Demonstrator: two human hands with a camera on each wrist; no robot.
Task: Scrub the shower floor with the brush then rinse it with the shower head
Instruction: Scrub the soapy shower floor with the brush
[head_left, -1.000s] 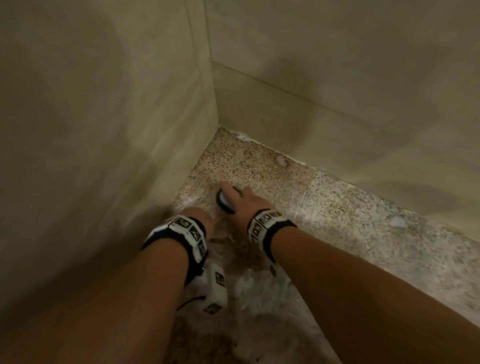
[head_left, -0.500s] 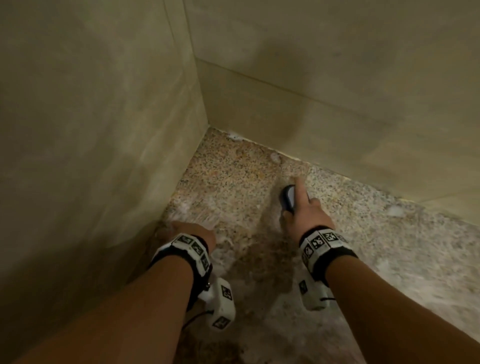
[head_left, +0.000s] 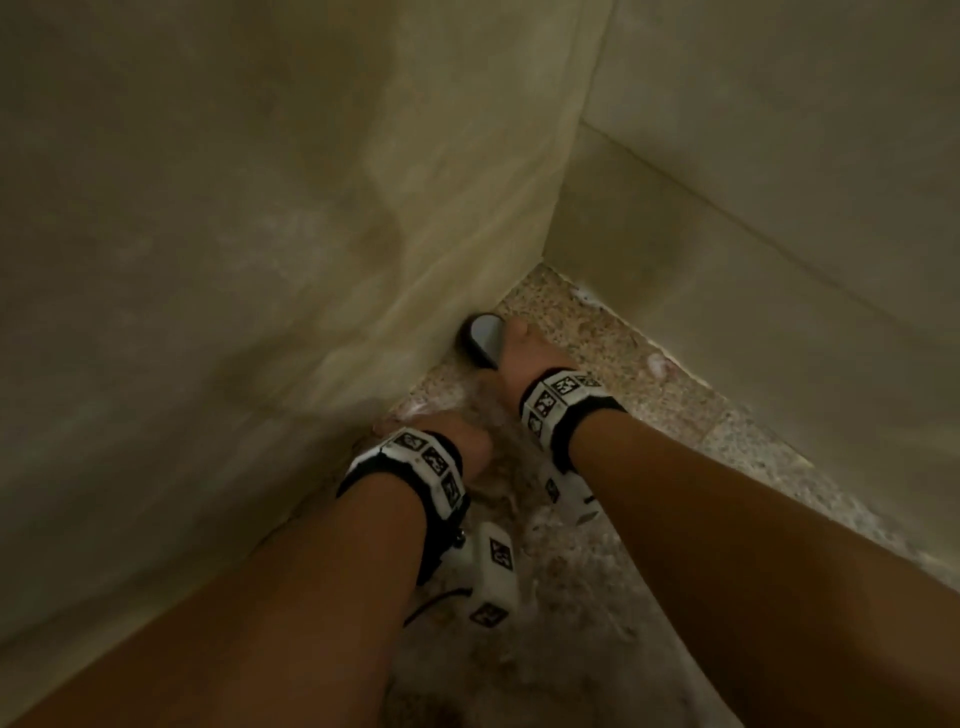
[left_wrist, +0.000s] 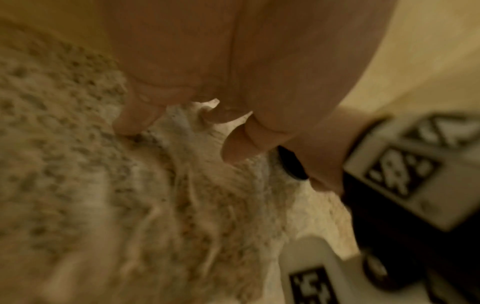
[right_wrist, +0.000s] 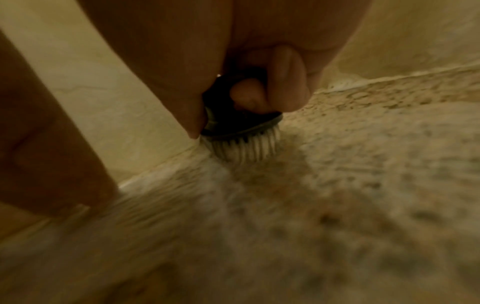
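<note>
A speckled beige stone shower floor (head_left: 597, 332) meets two pale beige tiled walls (head_left: 260, 234) in a far corner. Scrubbing looks to be under way: white suds (right_wrist: 161, 205) streak the near floor, and no shower head is in view, so rinsing seems wholly left. One round black brush with white bristles (right_wrist: 241, 131) presses against the left wall's foot, the right hand (head_left: 524, 348) curled round it. The left hand (left_wrist: 233, 82) rests on the soapy floor by its fingertips (left_wrist: 135, 121), holding nothing. Two hands, one brush.

The right hand (head_left: 524, 348) has swept the brush (head_left: 483, 338) leftward against the wall (head_left: 311, 260).
</note>
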